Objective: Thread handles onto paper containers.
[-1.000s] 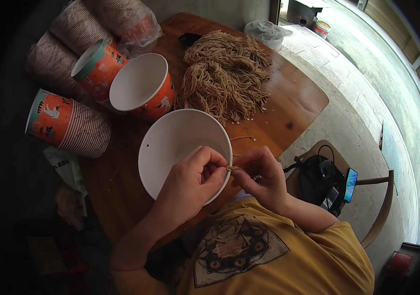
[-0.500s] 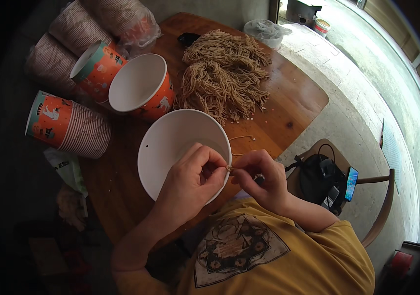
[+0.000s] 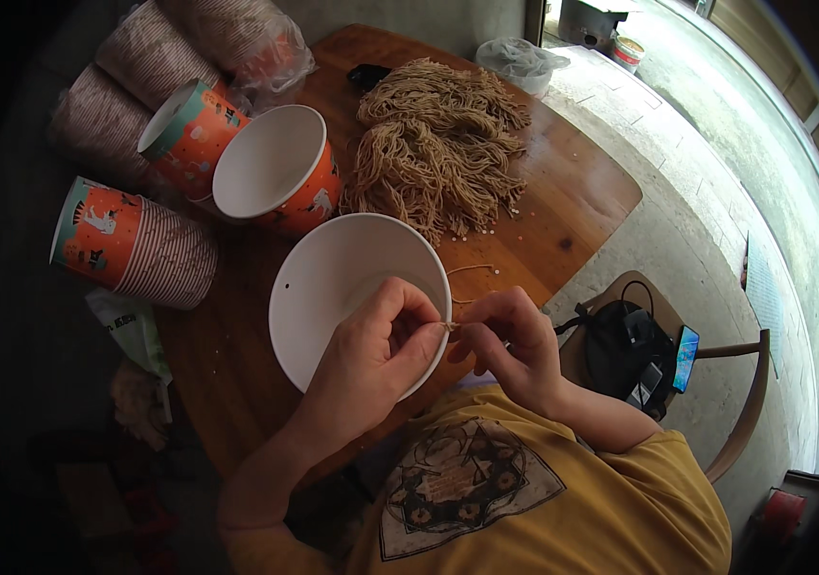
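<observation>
My left hand (image 3: 371,345) reaches over a white paper bucket (image 3: 318,268) and pinches a short bit of tan cord (image 3: 449,327) at the bucket's right rim. From the other side, my right hand (image 3: 515,347) pinches the same cord between thumb and forefinger, just outside the rim. A small knot or twist seems to sit between the fingertips, too small to make out fully. A dark round hole shows in the bucket's left wall. Beyond my right fingers, a thin loose strand lies on the wooden table (image 3: 577,244).
Behind the bucket lies a big heap of tan cords (image 3: 438,144). To the left stand an orange printed bucket (image 3: 280,172), a nested stack (image 3: 132,244) and wrapped stacks (image 3: 156,57). A chair (image 3: 745,412) at right holds a black bag (image 3: 620,340) and a phone (image 3: 685,359).
My right fingertips have shifted slightly right, away from the left ones, so a little more cord shows between them. The bucket stays nearly still.
</observation>
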